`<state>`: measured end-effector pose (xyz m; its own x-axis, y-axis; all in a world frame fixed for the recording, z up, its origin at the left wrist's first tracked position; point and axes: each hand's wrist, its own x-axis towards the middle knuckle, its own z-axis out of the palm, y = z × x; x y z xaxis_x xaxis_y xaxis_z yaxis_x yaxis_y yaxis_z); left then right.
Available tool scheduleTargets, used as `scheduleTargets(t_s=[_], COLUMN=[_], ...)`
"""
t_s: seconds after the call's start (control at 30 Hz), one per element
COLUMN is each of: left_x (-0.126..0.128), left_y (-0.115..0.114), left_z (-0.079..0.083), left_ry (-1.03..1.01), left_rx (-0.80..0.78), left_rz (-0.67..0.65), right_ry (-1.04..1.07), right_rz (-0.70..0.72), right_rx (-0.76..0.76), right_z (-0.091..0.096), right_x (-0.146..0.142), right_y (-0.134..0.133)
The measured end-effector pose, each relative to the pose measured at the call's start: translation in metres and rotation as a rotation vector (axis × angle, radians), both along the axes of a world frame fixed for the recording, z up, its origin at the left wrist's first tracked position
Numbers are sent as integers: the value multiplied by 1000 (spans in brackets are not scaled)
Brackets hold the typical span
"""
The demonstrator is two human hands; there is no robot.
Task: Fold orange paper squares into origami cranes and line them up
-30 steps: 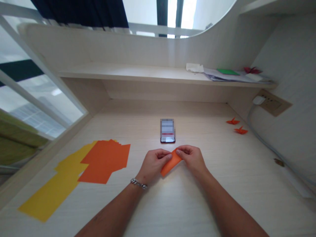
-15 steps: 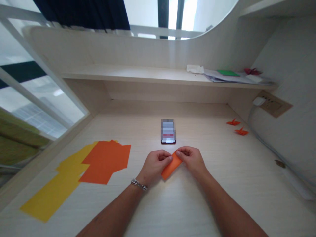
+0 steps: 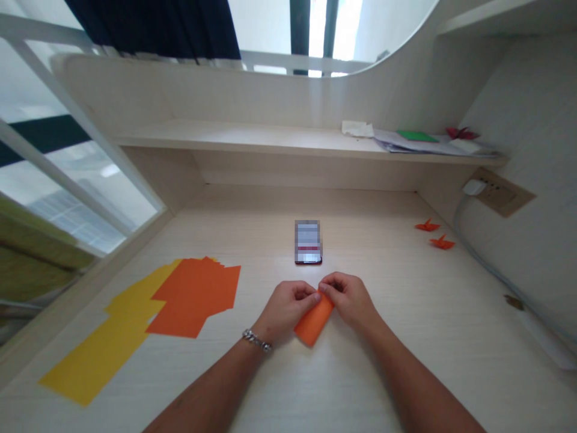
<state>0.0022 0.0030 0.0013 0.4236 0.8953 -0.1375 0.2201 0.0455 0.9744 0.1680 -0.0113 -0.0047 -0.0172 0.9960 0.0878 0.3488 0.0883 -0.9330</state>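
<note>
A folded strip of orange origami paper (image 3: 314,320) rests on the pale wood desk (image 3: 387,361) just below the middle of the view. My left hand (image 3: 286,310), with a silver chain bracelet (image 3: 256,340) on its wrist, pinches the strip's top left edge. My right hand (image 3: 349,299) pinches the top right corner, and the two sets of fingertips nearly meet. The strip's lower end shows below the hands. A phone (image 3: 308,242) with a pixelated screen lies flat a short way beyond my hands.
Left of my hands, overlapping sheets of orange paper (image 3: 193,297) lie on yellow paper (image 3: 97,355). Small red-orange paper cranes (image 3: 427,226) sit to the right. A low shelf (image 3: 234,137) holds papers, and a cable runs along the right wall.
The orange strip has swung from a slant to a more upright position, and its fold looks flatter. My hands have drawn closer together, and the whole view has shifted slightly.
</note>
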Motion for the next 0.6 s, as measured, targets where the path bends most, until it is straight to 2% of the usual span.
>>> scheduleTargets(t_s=[0.23, 0.47, 0.6], left_x=[-1, 0, 0], left_y=[1, 1, 3], left_z=[-1, -3, -4], left_ry=[-54, -92, -136], left_rx=[62, -51, -3], left_rz=[28, 8, 50], right_ry=[126, -51, 182], right_rz=[-3, 43, 10], right_rx=[-69, -27, -89], right_z=[-4, 4, -3], right_x=[0, 1, 1], right_y=[3, 0, 4])
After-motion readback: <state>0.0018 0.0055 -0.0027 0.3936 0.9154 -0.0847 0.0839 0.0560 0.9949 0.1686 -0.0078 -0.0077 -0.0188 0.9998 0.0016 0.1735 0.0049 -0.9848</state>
